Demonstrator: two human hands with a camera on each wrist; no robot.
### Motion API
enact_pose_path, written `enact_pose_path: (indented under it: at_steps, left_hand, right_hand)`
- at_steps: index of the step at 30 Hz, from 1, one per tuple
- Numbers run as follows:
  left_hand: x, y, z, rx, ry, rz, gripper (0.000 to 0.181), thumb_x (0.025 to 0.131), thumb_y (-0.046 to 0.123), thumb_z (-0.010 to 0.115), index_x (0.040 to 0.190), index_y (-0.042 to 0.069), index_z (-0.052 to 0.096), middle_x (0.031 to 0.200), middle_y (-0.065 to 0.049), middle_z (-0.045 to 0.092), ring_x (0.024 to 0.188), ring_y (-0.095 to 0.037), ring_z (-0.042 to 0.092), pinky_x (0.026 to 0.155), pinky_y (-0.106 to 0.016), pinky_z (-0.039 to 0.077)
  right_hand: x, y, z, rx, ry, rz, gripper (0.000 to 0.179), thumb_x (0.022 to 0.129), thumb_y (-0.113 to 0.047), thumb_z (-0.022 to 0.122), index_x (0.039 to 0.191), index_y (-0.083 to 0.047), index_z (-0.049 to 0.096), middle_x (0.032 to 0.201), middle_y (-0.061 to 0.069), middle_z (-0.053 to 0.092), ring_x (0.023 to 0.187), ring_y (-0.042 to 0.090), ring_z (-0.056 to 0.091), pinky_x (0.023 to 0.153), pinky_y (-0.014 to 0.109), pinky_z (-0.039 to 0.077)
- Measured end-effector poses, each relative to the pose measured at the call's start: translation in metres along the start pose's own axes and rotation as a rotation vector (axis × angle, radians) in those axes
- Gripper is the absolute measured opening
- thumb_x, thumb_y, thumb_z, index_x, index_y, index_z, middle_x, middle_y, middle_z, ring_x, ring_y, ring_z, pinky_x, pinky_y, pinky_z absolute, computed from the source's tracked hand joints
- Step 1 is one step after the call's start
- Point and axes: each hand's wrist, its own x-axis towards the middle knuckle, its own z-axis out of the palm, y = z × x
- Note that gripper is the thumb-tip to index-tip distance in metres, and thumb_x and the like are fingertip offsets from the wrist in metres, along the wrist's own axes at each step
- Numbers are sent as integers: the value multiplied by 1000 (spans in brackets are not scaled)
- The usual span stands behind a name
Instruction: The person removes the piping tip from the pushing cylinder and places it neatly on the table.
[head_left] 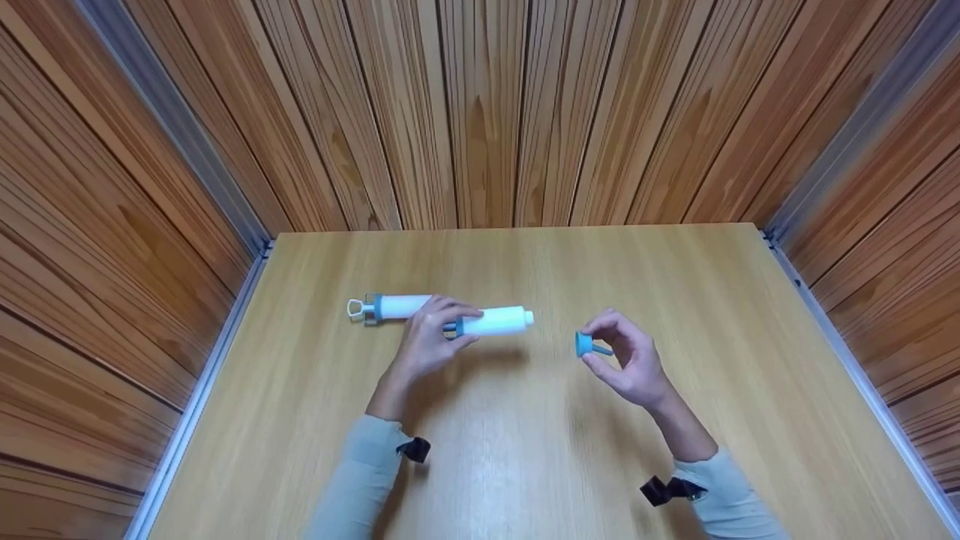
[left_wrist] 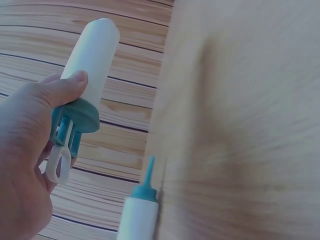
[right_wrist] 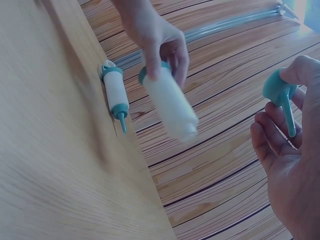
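Note:
My left hand (head_left: 429,336) grips a white plastic syringe (head_left: 499,321) by its teal collar, above the table. The thumb lies on the barrel in the left wrist view, where the syringe's looped plunger handle (left_wrist: 60,165) hangs below the collar. Its far end shows a bare white neck (right_wrist: 187,133). To the right, apart from it, my right hand (head_left: 634,364) pinches a teal nozzle cap (head_left: 583,344) with a thin spout (right_wrist: 288,116). A second syringe (head_left: 401,306) lies on the table behind my left hand, its own teal nozzle (right_wrist: 120,111) fitted.
The wooden table (head_left: 510,465) has wood-plank walls (head_left: 480,112) behind it and at both sides. Metal rails (head_left: 202,405) run along its side edges. A black wrist camera (head_left: 414,450) is strapped at each sleeve.

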Motion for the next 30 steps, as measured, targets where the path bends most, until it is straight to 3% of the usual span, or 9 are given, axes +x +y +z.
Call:
enact_pose_path:
  at_steps: [4, 8, 11, 18, 30]
  left_hand:
    - [-1, -10, 4, 2, -4, -25, 34, 96, 14, 91, 129, 18, 84, 137, -8, 80, 134, -35, 72, 130, -63, 46]
    - [-3, -18, 7, 0, -11, -46, 33, 96, 10, 90, 128, 14, 84, 140, -13, 80, 138, -39, 72, 138, -66, 33]
    - [-6, -24, 8, 0, -19, -78, 33, 95, 9, 90, 128, 14, 85, 142, -14, 80, 140, -41, 70, 134, -68, 39]
    - [-9, -34, 11, -3, -44, -171, 34, 95, 11, 91, 128, 17, 85, 141, -11, 79, 137, -37, 68, 124, -62, 53]
    - [-11, -43, 14, 36, -81, -265, 32, 96, 8, 89, 126, 19, 85, 145, -10, 76, 142, -36, 65, 125, -60, 52]
  right_hand:
    - [0, 1, 1, 4, -5, -9, 38, 81, 27, 69, 117, 19, 61, 108, 8, 67, 101, 9, 68, 97, 20, 62]
    - [-1, 0, 2, 7, -3, 3, 37, 81, 27, 68, 116, 19, 61, 110, 4, 68, 102, 8, 68, 98, 20, 61]
    - [-2, 0, 2, 3, -1, 17, 37, 81, 28, 67, 116, 18, 60, 112, -1, 69, 103, 7, 68, 99, 20, 60]
    - [-1, 2, 2, 4, -12, -4, 37, 82, 27, 68, 117, 18, 61, 108, 6, 68, 101, 8, 69, 98, 20, 61]
    - [-1, 1, 2, 4, -19, -6, 37, 82, 26, 69, 117, 17, 62, 107, 10, 68, 101, 9, 69, 97, 20, 61]
